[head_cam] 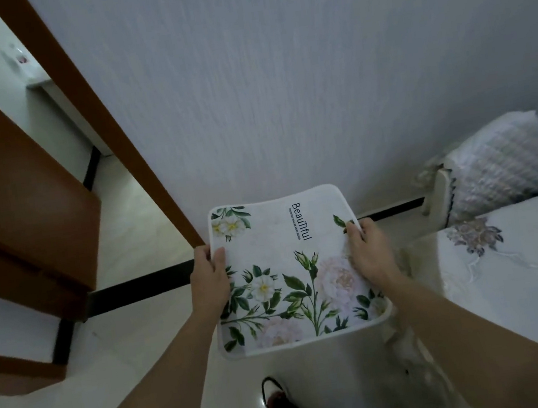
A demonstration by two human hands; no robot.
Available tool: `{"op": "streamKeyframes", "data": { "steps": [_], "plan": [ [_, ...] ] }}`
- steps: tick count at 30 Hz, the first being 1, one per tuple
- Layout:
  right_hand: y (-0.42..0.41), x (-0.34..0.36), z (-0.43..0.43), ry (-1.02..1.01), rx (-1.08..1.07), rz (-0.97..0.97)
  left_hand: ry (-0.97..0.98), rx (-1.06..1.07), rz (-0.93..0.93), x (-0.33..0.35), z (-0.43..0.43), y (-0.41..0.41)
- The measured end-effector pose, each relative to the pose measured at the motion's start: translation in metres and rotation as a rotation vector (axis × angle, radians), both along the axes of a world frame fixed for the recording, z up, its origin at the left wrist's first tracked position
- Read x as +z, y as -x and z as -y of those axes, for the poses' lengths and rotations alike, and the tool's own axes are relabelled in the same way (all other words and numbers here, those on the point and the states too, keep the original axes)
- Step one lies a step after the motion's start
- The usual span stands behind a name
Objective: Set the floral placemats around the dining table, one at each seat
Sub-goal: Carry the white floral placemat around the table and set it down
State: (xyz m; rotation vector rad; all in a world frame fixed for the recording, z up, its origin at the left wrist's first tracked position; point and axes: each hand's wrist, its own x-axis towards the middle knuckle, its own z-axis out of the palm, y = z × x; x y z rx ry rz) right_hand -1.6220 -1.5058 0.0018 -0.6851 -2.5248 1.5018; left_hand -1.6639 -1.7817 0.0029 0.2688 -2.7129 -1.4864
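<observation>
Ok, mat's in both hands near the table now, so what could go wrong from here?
The floral placemat is pinched only at its side edges by the left hand and right hand, and it bows between them; it might slip or fold when one hand lets go. The lace table cover looks loose, so sliding the mat across could bunch it. The open wooden door stands close on the left, an easy elbow bump when turning.

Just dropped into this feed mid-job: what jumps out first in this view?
A floral placemat printed with "Beautiful" is held up in mid-air at centre frame, the left hand and right hand gripping its opposite edges. To the right lies a table edge under a white embroidered cloth, with a quilted chair cover behind it. A brown wooden door stands open on the left.
</observation>
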Motion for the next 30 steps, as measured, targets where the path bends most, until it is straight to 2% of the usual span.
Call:
{"op": "streamKeyframes", "data": {
  "steps": [11, 18, 30],
  "plan": [
    [0.146, -0.011, -0.047, -0.050, -0.252, 0.025, -0.091, -0.251, 0.023, -0.021, -0.064, 0.212],
    [0.230, 0.010, -0.072, -0.109, -0.479, 0.058, -0.119, -0.463, 0.043, -0.001, -0.116, 0.354],
    [0.238, 0.016, -0.153, -0.163, -0.831, 0.096, -0.112, -0.829, 0.041, 0.014, -0.259, 0.427]
  ]
}}
